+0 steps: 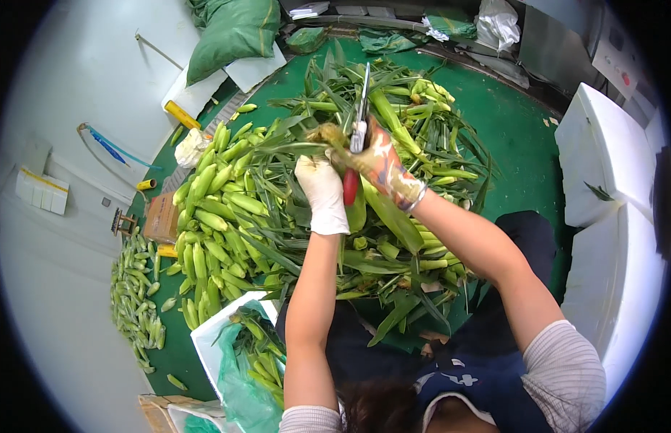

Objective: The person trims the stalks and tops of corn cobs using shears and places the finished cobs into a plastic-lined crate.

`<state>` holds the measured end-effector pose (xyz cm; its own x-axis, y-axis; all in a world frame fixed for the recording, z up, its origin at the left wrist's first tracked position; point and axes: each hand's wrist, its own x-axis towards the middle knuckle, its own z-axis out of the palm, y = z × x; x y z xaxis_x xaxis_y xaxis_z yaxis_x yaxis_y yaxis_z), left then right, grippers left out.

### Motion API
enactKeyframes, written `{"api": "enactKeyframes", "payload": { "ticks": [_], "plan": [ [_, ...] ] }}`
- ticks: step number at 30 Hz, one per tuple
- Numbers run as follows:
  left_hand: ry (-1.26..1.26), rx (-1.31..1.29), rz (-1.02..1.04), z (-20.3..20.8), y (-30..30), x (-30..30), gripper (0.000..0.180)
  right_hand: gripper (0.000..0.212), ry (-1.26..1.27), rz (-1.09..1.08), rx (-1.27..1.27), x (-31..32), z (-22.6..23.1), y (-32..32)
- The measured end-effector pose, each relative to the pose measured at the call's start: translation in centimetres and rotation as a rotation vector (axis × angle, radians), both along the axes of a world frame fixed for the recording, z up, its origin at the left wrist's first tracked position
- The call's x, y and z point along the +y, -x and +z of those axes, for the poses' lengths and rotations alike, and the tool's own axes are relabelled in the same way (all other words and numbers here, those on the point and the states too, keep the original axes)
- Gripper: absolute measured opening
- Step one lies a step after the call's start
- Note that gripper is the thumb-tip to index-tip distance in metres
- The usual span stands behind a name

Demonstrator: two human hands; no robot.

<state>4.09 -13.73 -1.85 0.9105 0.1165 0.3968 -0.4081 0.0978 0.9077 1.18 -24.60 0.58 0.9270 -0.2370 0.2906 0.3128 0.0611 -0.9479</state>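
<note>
Over a big heap of corn in husks [436, 195], my left hand [322, 193], in a white glove, is closed around the leafy end of an ear of corn. Brown silk [325, 134] sticks out just above it. Close on its right, my right hand [386, 167], in a patterned glove, grips a red-handled cutting tool [351, 186]. Its metal blade points away from me; whether it has one blade or two is hard to make out. The hands nearly touch, and the fingers partly hide the ear.
Trimmed green ears [205, 209] are piled at left, with smaller ears [137, 296] beyond. A white box [209, 338] lined with a green plastic bag [242, 382] stands near my left forearm. White foam boxes [602, 159] are stacked at right. A green sack [234, 40] lies far left.
</note>
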Motion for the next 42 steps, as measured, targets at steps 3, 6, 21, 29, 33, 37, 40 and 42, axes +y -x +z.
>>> {"api": "enactKeyframes", "payload": {
  "ticks": [3,6,21,29,33,37,40,42],
  "plan": [
    [-0.365,-0.018,0.339,-1.0,-1.3,1.1,0.026,0.046,0.168,-0.209,-0.064,-0.3,0.9,-0.6],
    [-0.319,0.29,0.534,-1.3,-3.2,5.2,0.041,0.026,-0.288,-0.091,-0.289,-3.3,4.3,-1.5],
    [-0.31,0.376,-0.712,5.1,7.1,-1.4,0.055,0.03,-0.291,0.3,0.024,-8.5,4.9,2.0],
    [0.05,0.604,-0.807,3.0,5.9,6.1,0.055,0.06,0.644,0.528,0.429,-10.7,0.0,8.5],
    [0.165,0.74,-0.882,1.6,7.1,7.1,0.06,0.074,0.653,0.732,0.445,-8.5,-0.8,9.0],
    [0.107,0.83,-0.97,1.4,8.9,7.8,0.064,0.072,0.546,0.805,0.369,-9.0,0.4,8.1],
    [0.135,0.922,-1.064,0.6,9.7,7.9,0.061,0.068,0.465,0.845,0.274,-9.6,-1.0,7.9],
    [0.145,1.035,-1.1,0.5,10.2,7.6,0.062,0.054,0.403,0.92,0.262,-9.7,-0.6,8.3]
  ]
}}
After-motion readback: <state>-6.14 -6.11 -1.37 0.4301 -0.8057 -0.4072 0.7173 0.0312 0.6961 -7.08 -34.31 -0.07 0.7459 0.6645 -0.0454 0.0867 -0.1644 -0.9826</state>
